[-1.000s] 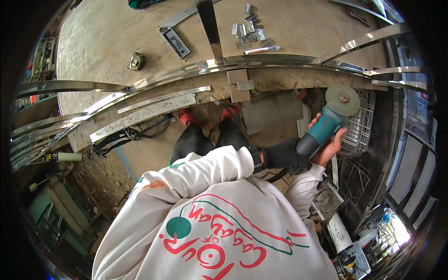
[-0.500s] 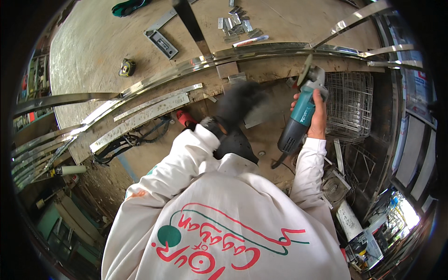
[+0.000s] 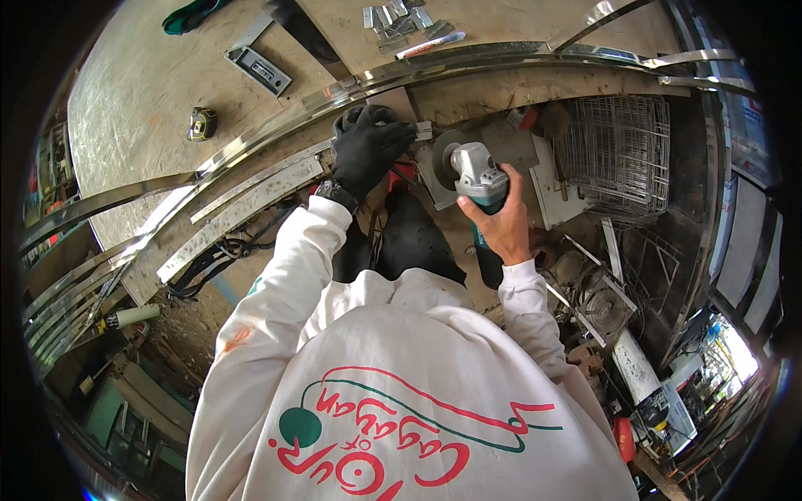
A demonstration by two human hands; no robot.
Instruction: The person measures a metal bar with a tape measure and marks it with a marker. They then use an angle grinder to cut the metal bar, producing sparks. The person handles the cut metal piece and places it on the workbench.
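Observation:
My right hand (image 3: 499,219) is wrapped around a teal-and-black angle grinder (image 3: 479,174), thumb across the body near its silver head. The grinder's thin disc (image 3: 445,157) stands on edge, just right of my left hand. My left hand (image 3: 370,150), in a black glove, is closed at the near edge of the bench. A small flat metal piece (image 3: 424,131) sticks out past its fingertips toward the disc; the glove hides the rest. Beyond the glove, a long shiny metal frame (image 3: 284,125) runs across the bench top.
On the bench lie a tape measure (image 3: 201,123), a square (image 3: 259,70), a marker (image 3: 430,45) and several small metal pieces (image 3: 397,18). Pale metal strips (image 3: 242,221) lie left of my legs. To the right are stacked wire grids (image 3: 622,159) and a round fan-like grille (image 3: 603,307).
My right hand has brought the grinder down and left, its head now turned near the left hand. The gloved left hand, blurred before, has moved left and up to the bench edge.

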